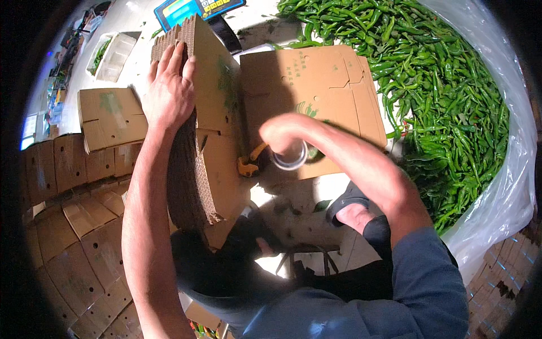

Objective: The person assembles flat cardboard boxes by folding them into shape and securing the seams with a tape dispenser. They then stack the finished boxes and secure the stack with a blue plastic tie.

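My left hand (170, 93) lies with fingers stretched over the upper edge of a thick stack of flattened cardboard boxes (217, 107), which stands on its side. The corrugated edges face left. My right hand (282, 135) is bent down at the wrist, closed around a tape dispenser (248, 166) with a yellow-orange front and a clear roll. It is right beside the stack's broad face; motion blur and the hand hide part of it, and I cannot tell if it touches the cardboard. Under my right forearm lies another flat cardboard box (333, 73) with green print.
A big heap of green peppers (451, 113) fills the right side, bordered by clear plastic sheeting (516, 152). A blue scale (195, 8) stands at the back. More cardboard boxes (110, 116) lie at left, near a white tray (116, 56). My sandaled foot (355, 214) is below.
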Motion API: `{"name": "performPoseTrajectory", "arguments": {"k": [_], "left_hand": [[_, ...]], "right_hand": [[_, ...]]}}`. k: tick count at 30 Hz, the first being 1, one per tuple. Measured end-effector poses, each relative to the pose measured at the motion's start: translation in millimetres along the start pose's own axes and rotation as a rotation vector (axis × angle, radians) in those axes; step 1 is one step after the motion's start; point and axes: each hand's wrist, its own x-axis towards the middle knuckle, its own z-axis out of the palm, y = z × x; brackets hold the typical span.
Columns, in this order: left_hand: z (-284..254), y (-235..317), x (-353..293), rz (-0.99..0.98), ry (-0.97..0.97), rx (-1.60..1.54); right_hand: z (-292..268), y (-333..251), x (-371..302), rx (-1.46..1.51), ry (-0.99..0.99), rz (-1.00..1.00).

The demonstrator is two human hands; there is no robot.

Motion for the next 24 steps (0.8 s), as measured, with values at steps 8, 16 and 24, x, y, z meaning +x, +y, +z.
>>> {"name": "performPoseTrajectory", "arguments": {"k": [8, 16, 24], "left_hand": [[7, 9, 12, -0.124, -0.018, -0.13], [0, -21, -6, -0.153, -0.026, -0.24], [12, -33, -4, -0.13, -0.011, -0.254]], "right_hand": [[51, 1, 41, -0.279, -0.378, -0.239], [10, -118, -98, 0.372, 0.121, -0.416], [-44, -149, -85, 0.012, 0.789, -0.536]]}}
